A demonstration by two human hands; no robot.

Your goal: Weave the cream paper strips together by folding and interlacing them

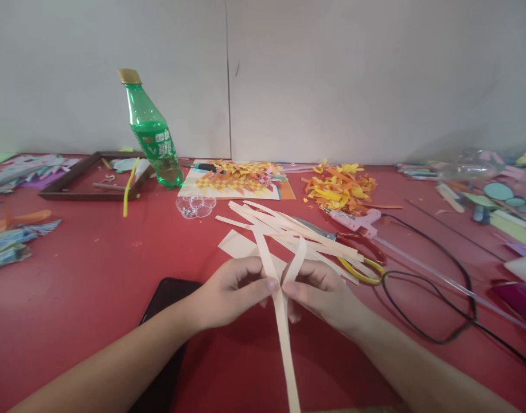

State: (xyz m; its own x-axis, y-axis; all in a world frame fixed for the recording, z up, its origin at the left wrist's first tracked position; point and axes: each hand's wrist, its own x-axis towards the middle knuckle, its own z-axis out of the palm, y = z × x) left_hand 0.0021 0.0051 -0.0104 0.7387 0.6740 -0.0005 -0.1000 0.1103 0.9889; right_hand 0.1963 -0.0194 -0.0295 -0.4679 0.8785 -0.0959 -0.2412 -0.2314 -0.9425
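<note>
Between my two hands hangs a long cream paper strip (284, 338) whose upper end parts into two, like a Y. My left hand (241, 292) pinches the left branch between thumb and fingers. With the same kind of pinch, my right hand (318, 292) holds the right branch (297, 259), which curls over at its top. Just beyond my fingers lies a loose heap of cream paper strips (263, 221), with a wider cream paper piece (237, 244) beside it. Scissors with red and yellow handles (366, 249) lie partly under the strips.
A pink glue gun (357, 221) trails a black cord (464, 275) on the right. Behind stand a green bottle (155, 137), a dark frame (73, 195), and orange-yellow paper shreds (340, 186). A black phone (168, 292) lies under my left forearm on the red table (94, 298).
</note>
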